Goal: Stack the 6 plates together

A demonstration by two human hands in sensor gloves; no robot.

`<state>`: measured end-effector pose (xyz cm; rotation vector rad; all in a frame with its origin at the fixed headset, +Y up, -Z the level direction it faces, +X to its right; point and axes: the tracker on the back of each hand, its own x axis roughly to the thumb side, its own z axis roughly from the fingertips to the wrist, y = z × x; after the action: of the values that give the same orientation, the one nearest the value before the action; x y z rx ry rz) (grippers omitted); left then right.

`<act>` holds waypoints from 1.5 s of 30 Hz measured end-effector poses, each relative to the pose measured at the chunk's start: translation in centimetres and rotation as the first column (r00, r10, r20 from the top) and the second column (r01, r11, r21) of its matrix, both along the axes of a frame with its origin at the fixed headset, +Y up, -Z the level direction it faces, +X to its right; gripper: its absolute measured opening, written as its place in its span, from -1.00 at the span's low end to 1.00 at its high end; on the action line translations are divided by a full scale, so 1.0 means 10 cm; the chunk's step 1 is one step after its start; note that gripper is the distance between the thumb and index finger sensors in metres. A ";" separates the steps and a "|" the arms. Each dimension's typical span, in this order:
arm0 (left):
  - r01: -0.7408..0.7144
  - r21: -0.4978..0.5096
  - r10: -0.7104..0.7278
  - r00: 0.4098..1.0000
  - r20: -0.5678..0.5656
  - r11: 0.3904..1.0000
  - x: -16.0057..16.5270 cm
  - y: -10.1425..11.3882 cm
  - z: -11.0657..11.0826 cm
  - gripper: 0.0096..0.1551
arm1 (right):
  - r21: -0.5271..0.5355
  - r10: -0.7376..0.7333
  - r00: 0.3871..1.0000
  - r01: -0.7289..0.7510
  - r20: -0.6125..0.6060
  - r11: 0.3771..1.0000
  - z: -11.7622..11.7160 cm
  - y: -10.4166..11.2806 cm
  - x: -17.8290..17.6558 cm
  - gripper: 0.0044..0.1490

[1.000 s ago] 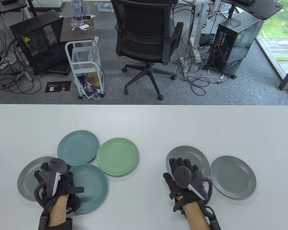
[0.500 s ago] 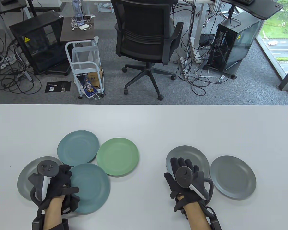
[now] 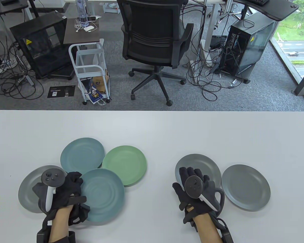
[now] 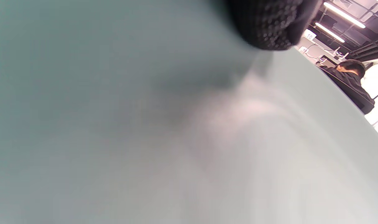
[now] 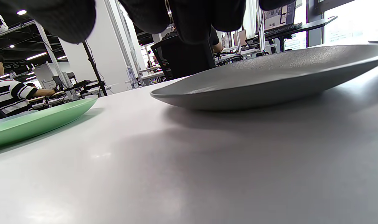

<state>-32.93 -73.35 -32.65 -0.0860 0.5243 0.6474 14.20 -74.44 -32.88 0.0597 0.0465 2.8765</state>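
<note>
— Both hands first: what is each one doing?

— Left hand (image 3: 63, 192) grips the near-left edge of a teal plate (image 3: 103, 195), thumb laid across the top of the rim, the other fingers hidden beneath. That plate sits just to the right of the hand and overlaps the near edge of the green plate (image 3: 126, 164) beyond it. In the left wrist view the teal plate (image 4: 145, 124) fills almost the whole picture, blurred, with a gloved fingertip (image 4: 266, 25) at the top.

— And the other?

— Right hand (image 3: 195, 189) lies flat with its fingers spread over the near part of a grey plate (image 3: 205, 164), grasping nothing. The right wrist view shows that grey plate (image 5: 269, 77) resting on the table (image 5: 176, 171) with the fingers (image 5: 189, 18) hanging above its rim; whether they touch the plate I cannot tell.

— Where are the remaining plates?

— Another grey plate (image 3: 245, 187) lies just to the right of the right hand, close beside the first. A third grey plate (image 3: 27, 192) sits under and to the left of the left hand. A second teal plate (image 3: 82, 155) lies beyond the left hand, beside the green one.
</note>
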 end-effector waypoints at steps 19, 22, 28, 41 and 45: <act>-0.007 -0.017 0.010 0.981 0.192 1.000 1.00 0.07 -0.19 -0.56 | 0.010 0.021 0.999 -0.021 0.048 1.000 0.01 0.00 0.03 -0.10; -0.012 -0.034 0.020 0.975 0.222 0.999 1.17 0.02 -0.22 -0.55 | 0.010 0.023 0.998 -0.024 0.057 1.000 0.00 0.00 0.05 -0.11; 0.011 -0.045 0.001 0.967 0.254 0.999 1.44 -0.02 -0.25 -0.55 | -0.005 0.012 0.998 -0.011 0.064 1.000 -0.01 -0.03 0.08 -0.10; -0.032 -0.072 0.051 0.959 0.280 0.997 1.71 -0.19 -0.23 -0.55 | -0.010 0.004 0.998 -0.004 0.055 1.000 -0.02 -0.04 0.07 -0.11; -0.015 -0.078 0.037 0.956 0.290 0.997 1.78 -0.23 -0.21 -0.55 | -0.015 0.008 0.999 -0.007 0.054 1.000 -0.01 -0.04 0.07 -0.11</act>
<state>-15.09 -75.70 -34.73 -0.2558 0.2626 0.6278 14.90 -74.81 -33.02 -0.0209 0.0582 2.8830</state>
